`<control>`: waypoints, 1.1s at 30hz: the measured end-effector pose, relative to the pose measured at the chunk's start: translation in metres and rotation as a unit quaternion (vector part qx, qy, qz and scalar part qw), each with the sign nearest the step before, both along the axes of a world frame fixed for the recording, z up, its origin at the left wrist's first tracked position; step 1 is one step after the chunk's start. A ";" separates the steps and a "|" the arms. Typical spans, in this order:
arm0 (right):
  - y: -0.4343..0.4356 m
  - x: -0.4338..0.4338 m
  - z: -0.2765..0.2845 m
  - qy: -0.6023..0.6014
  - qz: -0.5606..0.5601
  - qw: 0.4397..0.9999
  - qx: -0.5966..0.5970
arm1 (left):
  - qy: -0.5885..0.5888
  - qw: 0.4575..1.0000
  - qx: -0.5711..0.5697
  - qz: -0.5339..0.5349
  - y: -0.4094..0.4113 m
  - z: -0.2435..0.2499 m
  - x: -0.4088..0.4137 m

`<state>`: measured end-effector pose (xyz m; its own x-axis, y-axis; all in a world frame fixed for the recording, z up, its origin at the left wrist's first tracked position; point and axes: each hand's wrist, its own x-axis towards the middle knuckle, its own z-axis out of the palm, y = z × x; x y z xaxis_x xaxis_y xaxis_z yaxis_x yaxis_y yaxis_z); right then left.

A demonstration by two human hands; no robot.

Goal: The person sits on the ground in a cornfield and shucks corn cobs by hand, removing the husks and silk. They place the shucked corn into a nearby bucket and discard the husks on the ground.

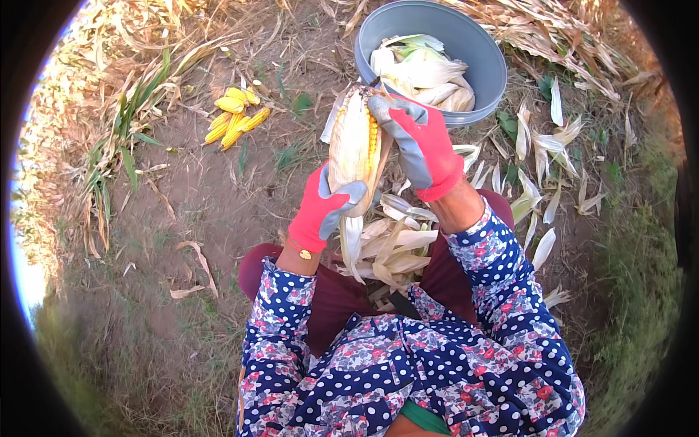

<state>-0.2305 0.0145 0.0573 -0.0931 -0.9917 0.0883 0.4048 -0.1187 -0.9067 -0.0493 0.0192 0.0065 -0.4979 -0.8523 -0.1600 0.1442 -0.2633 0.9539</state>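
An ear of corn [353,143] stands nearly upright between my hands, partly wrapped in pale dry husk. Yellow kernels show along its right side where the husk parts. My left hand [327,205], in a red and grey coated glove, grips the lower end, with a husk strip hanging beneath. Up at the top, my right hand [418,142], gloved alike, pinches the husk near the tip; its fingertips are partly hidden behind the ear. Just beyond the right hand, a grey plastic bucket [494,76] contains several ears still in husk [428,74].
Several bare yellow corn ears [235,117] lie in a small pile on the soil at left. Stripped husks [401,246] are heaped between my knees, and more loose husks [551,147] litter the ground at right. Dry stalks [551,38] lie behind the bucket.
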 end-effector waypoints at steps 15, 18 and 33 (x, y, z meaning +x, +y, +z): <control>-0.009 0.007 -0.009 -0.092 0.022 0.995 -0.030 | 0.142 0.989 0.033 0.039 -0.004 0.004 -0.003; -0.008 0.005 0.000 0.009 0.016 1.000 -0.005 | 0.058 0.997 -0.019 0.045 -0.006 -0.004 0.000; -0.008 -0.014 -0.009 -0.004 0.029 0.998 -0.058 | 0.125 0.991 0.016 -0.036 -0.009 -0.004 0.017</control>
